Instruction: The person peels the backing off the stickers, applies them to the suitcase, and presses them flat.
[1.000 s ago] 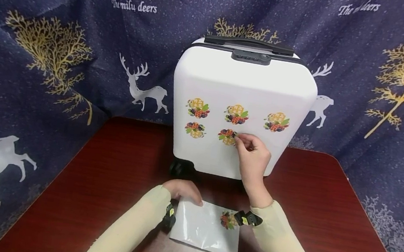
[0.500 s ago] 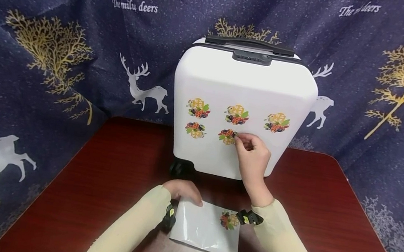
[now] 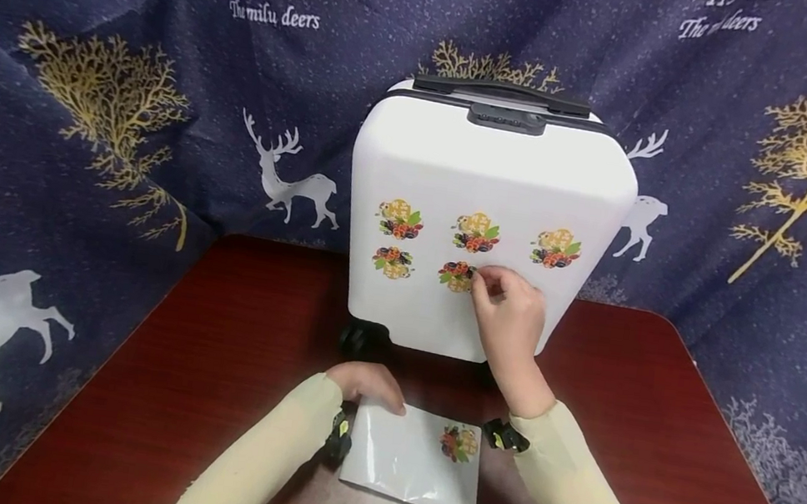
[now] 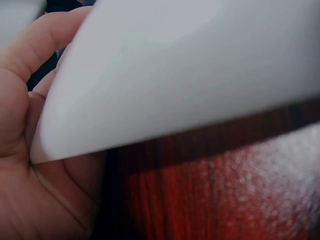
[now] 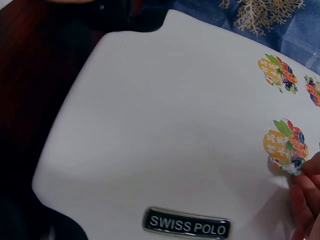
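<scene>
A white hard-shell suitcase (image 3: 498, 159) stands upright on the table, its front bearing fruit stickers in two rows. My right hand (image 3: 513, 316) pinches the right edge of the lower middle sticker (image 3: 454, 275), which lies against the shell. In the right wrist view, fingertips (image 5: 311, 166) are on that sticker's corner, with a shadow along its lower edge. Lower down, my left hand (image 3: 368, 382) holds a glossy white sticker sheet (image 3: 408, 463) by its upper left corner. One fruit sticker (image 3: 459, 443) remains on the sheet's right side. The left wrist view shows the sheet between thumb and fingers.
The dark red wooden table (image 3: 253, 309) spreads to both sides. Behind the suitcase hangs a blue cloth (image 3: 190, 83) with deer and gold trees. A SWISS POLO badge (image 5: 187, 223) sits low on the suitcase in the right wrist view. Black wheels (image 3: 363, 336) support it.
The head view has shifted slightly. My right hand keeps its pinch on the sticker while its wrist moves a little to the right; my left hand stays on the sheet.
</scene>
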A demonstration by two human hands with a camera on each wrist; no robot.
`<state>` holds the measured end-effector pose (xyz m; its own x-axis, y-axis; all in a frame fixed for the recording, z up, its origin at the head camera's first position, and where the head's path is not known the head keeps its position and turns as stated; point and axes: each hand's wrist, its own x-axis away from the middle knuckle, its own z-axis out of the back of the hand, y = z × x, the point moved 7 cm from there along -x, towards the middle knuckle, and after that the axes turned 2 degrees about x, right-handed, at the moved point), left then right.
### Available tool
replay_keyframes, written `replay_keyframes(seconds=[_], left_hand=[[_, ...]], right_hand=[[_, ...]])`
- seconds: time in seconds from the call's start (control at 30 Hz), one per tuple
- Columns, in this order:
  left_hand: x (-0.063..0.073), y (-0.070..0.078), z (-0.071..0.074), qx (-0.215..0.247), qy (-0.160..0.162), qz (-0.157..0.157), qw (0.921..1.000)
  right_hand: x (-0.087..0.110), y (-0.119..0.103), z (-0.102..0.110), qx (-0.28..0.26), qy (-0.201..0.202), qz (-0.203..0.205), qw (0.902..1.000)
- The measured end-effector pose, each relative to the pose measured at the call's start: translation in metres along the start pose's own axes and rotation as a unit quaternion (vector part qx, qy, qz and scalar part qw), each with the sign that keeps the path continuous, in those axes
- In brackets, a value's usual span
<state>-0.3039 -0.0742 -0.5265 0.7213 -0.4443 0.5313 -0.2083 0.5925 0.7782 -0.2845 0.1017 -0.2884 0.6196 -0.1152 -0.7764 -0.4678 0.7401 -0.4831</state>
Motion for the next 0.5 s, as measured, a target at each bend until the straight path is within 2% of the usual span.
replay_keyframes(seconds=[0.07,0.17,0.33,0.5], left_hand=[[-0.0003,0.0,-0.0006,-0.005,0.0,-0.001,1.0],[-0.0009,0.0,-0.0009,-0.011,0.001,-0.001,0.9999],[-0.002,-0.0016,-0.001,-0.01,0.0,0.0,1.0],[-0.0023,-0.0017,-0.0011,-0.007,-0.002,0.0,1.0]], right_hand=[[-0.0004,-0.0026,0.0014,0.019,0.003,0.014,0.9997],[-0.0019,-0.0038,0.0023,0.03,-0.007,0.01,0.9995],[-0.0039,-0.0016,0.0032,0.016,-0.02,-0.011,0.9996],[-0.0048,0.0006,0.005,0.011,-0.009,-0.008,0.9999]])
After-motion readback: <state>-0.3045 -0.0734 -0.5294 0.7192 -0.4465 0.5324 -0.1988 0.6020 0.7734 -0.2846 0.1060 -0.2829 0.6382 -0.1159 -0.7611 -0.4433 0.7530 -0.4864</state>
